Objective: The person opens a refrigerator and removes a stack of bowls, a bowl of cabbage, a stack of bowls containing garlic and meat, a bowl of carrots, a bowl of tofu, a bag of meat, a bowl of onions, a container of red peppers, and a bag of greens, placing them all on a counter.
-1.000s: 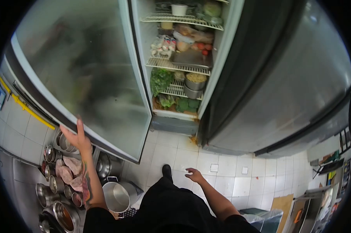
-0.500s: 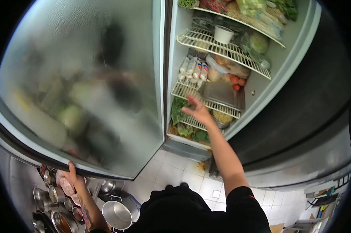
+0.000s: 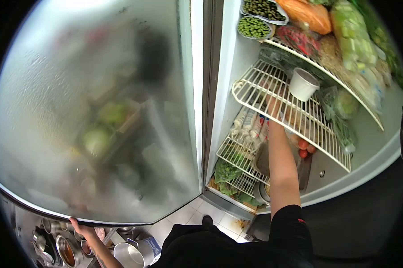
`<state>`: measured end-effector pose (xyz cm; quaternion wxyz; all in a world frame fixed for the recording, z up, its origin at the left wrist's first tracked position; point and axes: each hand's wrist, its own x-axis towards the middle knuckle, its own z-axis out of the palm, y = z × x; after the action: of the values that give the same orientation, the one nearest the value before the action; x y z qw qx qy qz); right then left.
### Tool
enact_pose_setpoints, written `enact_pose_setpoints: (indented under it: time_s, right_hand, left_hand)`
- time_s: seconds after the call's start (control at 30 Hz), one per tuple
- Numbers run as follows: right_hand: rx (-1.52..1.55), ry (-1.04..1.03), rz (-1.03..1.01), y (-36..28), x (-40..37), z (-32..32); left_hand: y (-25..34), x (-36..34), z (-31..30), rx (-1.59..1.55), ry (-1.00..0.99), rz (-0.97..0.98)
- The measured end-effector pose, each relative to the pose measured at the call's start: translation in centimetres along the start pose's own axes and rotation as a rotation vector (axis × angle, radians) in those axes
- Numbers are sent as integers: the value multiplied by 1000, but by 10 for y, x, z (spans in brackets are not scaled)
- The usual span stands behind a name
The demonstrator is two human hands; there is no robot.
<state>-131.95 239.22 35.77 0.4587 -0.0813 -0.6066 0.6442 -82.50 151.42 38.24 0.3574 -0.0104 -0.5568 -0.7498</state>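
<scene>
At the lower left, my left hand (image 3: 82, 229) grips the bottom edge of the frosted glass fridge door (image 3: 121, 134), which stands open. My right arm reaches deep into the fridge, and my right hand (image 3: 272, 99) is under the upper wire shelf (image 3: 255, 82), partly hidden by its bars. Its fingers cannot be made out. Close by are several white wrapped rolls (image 3: 250, 123) and a metal tray (image 3: 262, 161) on the shelf below. A white tub (image 3: 303, 85) sits on the wire shelf above the hand.
Red tomatoes (image 3: 303, 149) lie right of my forearm. Bags of green beans (image 3: 254, 27), carrots (image 3: 306, 14) and cut greens (image 3: 351, 38) fill the top shelf. Leafy greens (image 3: 226, 172) lie low down. Behind the door are a large pot (image 3: 129, 255) and several metal containers (image 3: 66, 252).
My right hand has moved up and deeper into the fridge, from in front of the lower shelf to beneath the upper wire shelf. The view has come closer. My left hand stays on the door.
</scene>
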Motion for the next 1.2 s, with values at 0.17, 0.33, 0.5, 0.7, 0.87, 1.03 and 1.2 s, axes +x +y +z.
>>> enact_pose_setpoints:
  time_s: [0.17,0.33,0.5,0.7,0.87,1.03,1.2]
  right_hand:
    - [161,26,150,14,1,15]
    - [382,42,241,14,-7,20]
    - [759,38,349,-11,-31,24]
    - [1345,-12,336,-126,-113,21]
    - [-149,214,-286,-225,-250,-26]
    - [-266,152,-290,-300,-394,-93]
    - [-252,56,-403,-379,-517,-150]
  left_hand:
    - [0,-8,7,-28,221,9]
    - [-2,-7,14,-26,206,51]
    - [2,-9,22,28,205,-8]
    - [4,-4,32,155,204,13]
    - [-12,6,24,48,172,-64]
    - [7,2,58,35,-59,11]
    - [35,-22,72,37,-385,103]
